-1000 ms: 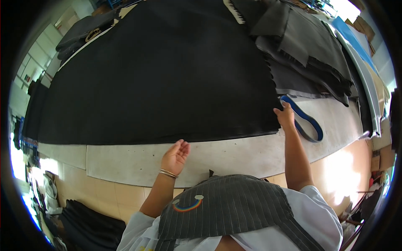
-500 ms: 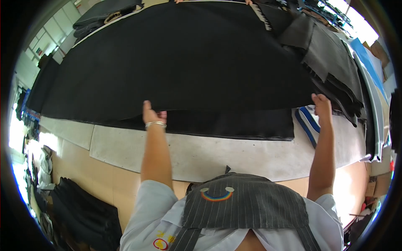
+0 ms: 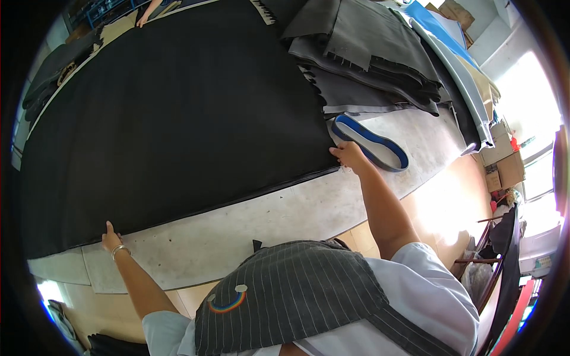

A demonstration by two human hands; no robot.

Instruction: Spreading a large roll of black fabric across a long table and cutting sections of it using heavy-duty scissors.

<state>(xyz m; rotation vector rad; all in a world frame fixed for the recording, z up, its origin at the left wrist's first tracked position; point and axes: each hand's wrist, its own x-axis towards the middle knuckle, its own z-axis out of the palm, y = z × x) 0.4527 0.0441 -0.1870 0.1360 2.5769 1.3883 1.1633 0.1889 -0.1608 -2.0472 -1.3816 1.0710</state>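
A wide sheet of black fabric (image 3: 178, 118) covers most of the table, its near edge lying along the stacked black layers beneath it. My left hand (image 3: 111, 238) is at the near edge toward the left, its thumb lying on top and its other fingers mostly hidden; it looks closed on the edge. At the near right corner, my right hand (image 3: 349, 155) pinches the fabric between thumb and fingers. Just beyond that hand lies a loop-shaped band (image 3: 392, 142), blue on one side and pale inside, flat on the table.
A pale table (image 3: 237, 228) shows along the near side. Folded dark grey fabric (image 3: 386, 35) is piled at the far right, beside blue and white sheets (image 3: 442, 38). Another person's hand (image 3: 141, 22) touches the fabric's far edge. Cardboard boxes (image 3: 509, 169) stand on the right.
The view has swung to the right. Both hands have brought the fabric's raised near edge down over the lower layers, covering the strip that showed before. More of the band is now visible.
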